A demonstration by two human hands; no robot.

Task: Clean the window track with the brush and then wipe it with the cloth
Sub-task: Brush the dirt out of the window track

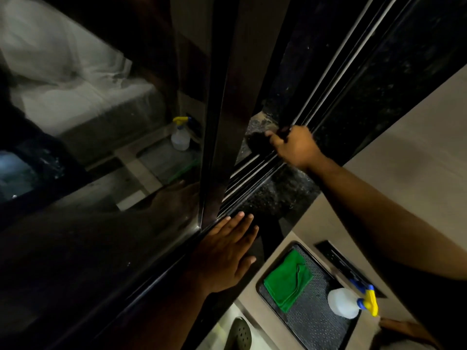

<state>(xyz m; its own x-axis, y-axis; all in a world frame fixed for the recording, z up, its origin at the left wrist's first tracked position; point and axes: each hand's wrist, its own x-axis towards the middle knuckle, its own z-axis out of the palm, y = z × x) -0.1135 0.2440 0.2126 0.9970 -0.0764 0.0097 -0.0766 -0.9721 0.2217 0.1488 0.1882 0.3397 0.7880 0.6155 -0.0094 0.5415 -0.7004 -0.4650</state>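
Note:
The window track (249, 173) runs diagonally with pale metal rails between dark stone sills. My right hand (294, 146) is closed around the dark handle of a brush (257, 142), whose black bristles rest on the track's far side. My left hand (227, 251) lies flat with fingers spread on the dark sill, beside the foot of the window frame (222, 122). A folded green cloth (288, 280) lies in a dark tray (313, 327) at the lower right, apart from both hands.
A white spray bottle (346, 303) with a yellow and blue trigger stands in the tray next to the cloth. The glass pane (88, 122) on the left mirrors a bed and the bottle. A beige counter surface (417, 152) lies to the right. A perforated shoe (240, 334) is below.

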